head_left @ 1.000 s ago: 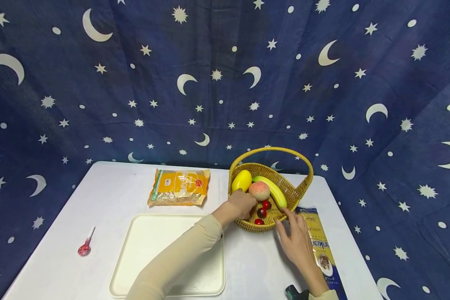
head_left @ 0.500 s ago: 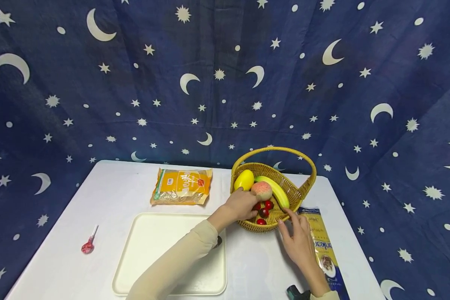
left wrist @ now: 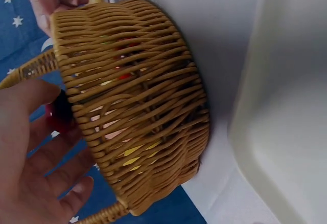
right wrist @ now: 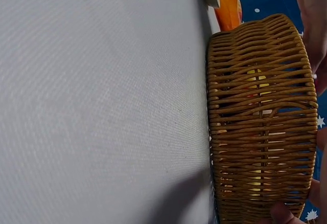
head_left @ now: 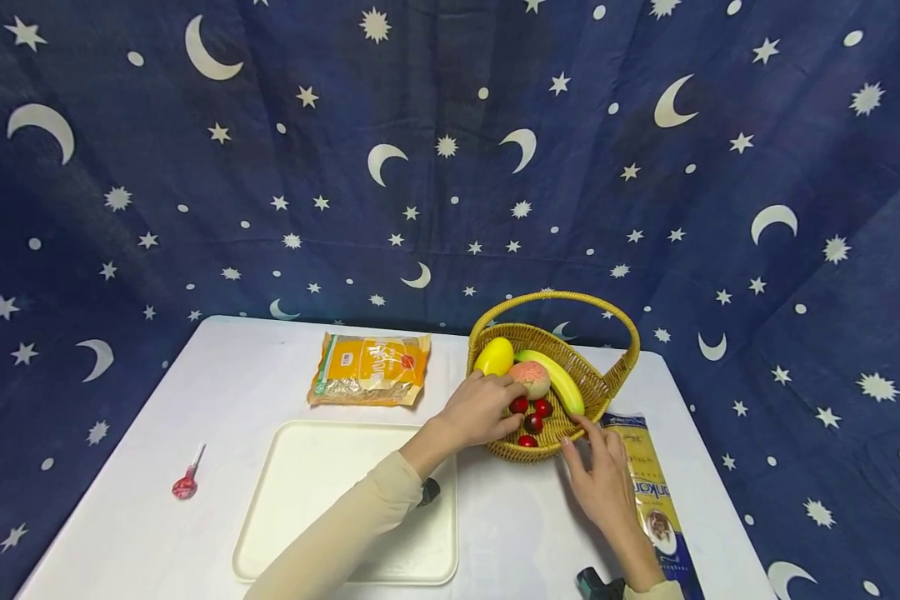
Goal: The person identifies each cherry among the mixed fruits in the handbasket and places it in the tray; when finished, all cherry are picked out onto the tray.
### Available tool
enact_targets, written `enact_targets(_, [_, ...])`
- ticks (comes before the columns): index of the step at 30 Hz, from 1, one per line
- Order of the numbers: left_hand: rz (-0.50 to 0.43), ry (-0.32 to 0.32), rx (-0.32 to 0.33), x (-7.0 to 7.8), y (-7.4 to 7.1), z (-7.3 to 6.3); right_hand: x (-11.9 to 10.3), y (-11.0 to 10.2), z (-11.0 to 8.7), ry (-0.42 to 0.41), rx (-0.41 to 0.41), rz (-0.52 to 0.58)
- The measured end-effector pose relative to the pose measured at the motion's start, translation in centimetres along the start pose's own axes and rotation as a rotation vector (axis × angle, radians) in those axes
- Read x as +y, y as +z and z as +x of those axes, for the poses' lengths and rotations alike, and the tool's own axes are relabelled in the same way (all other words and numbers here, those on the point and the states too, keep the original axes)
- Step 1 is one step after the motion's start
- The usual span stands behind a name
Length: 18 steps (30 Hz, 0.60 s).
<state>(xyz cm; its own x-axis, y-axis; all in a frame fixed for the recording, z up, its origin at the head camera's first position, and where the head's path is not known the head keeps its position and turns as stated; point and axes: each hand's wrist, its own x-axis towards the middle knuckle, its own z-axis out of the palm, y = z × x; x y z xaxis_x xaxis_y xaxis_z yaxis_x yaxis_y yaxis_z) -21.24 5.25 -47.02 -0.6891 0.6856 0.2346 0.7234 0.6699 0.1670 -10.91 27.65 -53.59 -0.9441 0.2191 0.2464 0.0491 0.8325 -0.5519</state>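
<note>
A wicker basket (head_left: 512, 452) with an arched handle holds a yellow mango-like fruit (head_left: 495, 357), a peach (head_left: 531, 380), a banana (head_left: 559, 383) and several dark red cherries (head_left: 534, 424). My left hand (head_left: 480, 410) is over the basket's left rim. In the left wrist view, its thumb and fingers pinch one cherry (left wrist: 61, 112) just above that rim. My right hand (head_left: 602, 479) grips the basket's front right rim, with the thumb (right wrist: 281, 213) against the outer weave and the index fingertip close to the banana's lower end.
A cream tray (head_left: 330, 500) lies left of the basket, partly under the left forearm. Behind it is an orange food packet (head_left: 371, 371). A red lollipop (head_left: 185, 483) lies far left. Beside the right hand is a blue and gold packet (head_left: 656, 500).
My left hand has drawn back and up from inside the basket toward its left rim, uncovering more cherries. My right hand stays at the front right rim. The head view has shifted slightly.
</note>
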Motion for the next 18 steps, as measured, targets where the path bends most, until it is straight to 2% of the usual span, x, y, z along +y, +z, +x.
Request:
enact_targets(10, [-0.106,-0.020,0.096,-0.3,-2.1,-2.1,0.1,0.1,0.1,0.006,0.002,-0.006])
enact_targets(18, [-0.165,-0.083,0.124,-1.0,-4.3,-4.6,0.0,-0.1,0.1,-0.001,0.008,0.002])
